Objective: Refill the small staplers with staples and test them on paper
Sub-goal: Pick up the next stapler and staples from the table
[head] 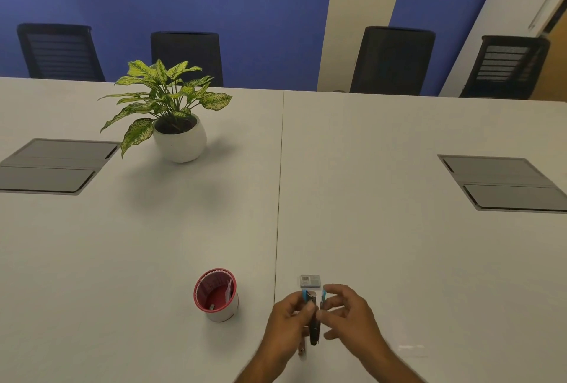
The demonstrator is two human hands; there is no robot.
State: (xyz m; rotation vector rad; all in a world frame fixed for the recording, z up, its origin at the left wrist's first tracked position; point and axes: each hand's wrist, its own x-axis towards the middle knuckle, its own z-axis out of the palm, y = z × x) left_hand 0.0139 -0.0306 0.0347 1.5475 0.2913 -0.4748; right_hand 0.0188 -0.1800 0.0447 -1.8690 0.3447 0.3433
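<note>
A small black and blue stapler (313,321) is held above the white table (399,244) near its front edge. My left hand (288,327) grips its left side, thumb and fingers curled round it. My right hand (346,315) pinches the blue-tipped part on the right side, which stands slightly apart from the body. A small staple box (310,280) with a barcode lies on the table just beyond the stapler. What lies under my hands is hidden.
A red and white cup (216,295) with small items inside stands left of my hands. A potted plant (171,112) sits at the far left. Two grey cable hatches (52,167) (506,183) are set in the table. Black chairs (392,60) line the far edge.
</note>
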